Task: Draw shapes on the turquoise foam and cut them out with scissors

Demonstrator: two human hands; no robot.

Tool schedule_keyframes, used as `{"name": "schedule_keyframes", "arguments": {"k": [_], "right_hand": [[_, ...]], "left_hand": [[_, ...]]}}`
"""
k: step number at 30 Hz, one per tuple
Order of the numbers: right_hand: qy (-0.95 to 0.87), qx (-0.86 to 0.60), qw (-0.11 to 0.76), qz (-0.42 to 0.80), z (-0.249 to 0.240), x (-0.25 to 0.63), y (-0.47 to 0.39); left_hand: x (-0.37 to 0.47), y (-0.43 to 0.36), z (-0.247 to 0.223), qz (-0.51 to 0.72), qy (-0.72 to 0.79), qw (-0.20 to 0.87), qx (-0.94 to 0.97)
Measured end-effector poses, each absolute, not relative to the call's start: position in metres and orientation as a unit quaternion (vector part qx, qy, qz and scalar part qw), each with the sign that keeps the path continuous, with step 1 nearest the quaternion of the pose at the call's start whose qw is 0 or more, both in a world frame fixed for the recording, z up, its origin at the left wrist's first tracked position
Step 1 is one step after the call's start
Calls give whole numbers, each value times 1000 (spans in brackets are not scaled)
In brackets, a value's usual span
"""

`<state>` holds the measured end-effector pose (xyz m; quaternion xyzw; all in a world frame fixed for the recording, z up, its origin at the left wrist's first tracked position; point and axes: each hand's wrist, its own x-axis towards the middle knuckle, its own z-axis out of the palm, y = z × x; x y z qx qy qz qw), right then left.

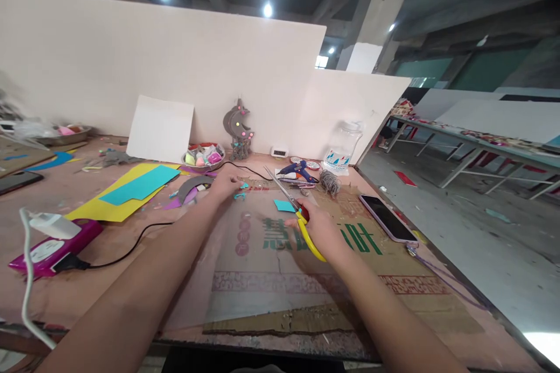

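My right hand (315, 222) is closed on a pair of scissors (311, 239) with yellow handles. The scissors' long metal blades point away and to the left, looking slightly apart. Just left of the handles, a small blue piece of paper or foam (284, 206) lies on the cardboard. Farther left, my left hand (225, 182) is over the cardboard's far left corner with its fingers bent together. Small cut blue scraps (240, 196) sit by its fingertips; whether one is pinched is hidden. Under both hands is a printed cardboard sheet (245, 285) with a translucent cover.
A blue glue gun (297, 171), a ball of grey yarn (329, 183) and a plastic jar (343, 148) stand behind. At right lies a phone (388, 219). Yellow sheets (118, 210), a purple power strip (56, 247) and a grey moon ornament (237, 125) are left and back.
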<state>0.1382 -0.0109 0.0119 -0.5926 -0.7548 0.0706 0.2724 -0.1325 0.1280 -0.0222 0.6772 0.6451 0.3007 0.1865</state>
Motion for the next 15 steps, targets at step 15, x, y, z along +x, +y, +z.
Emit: {"name": "schedule_keyframes", "arguments": {"k": [15], "right_hand": [[-748,-610,258,47,25,140,-16]], "left_hand": [[-133,83,-8,198,594,110,772]]}}
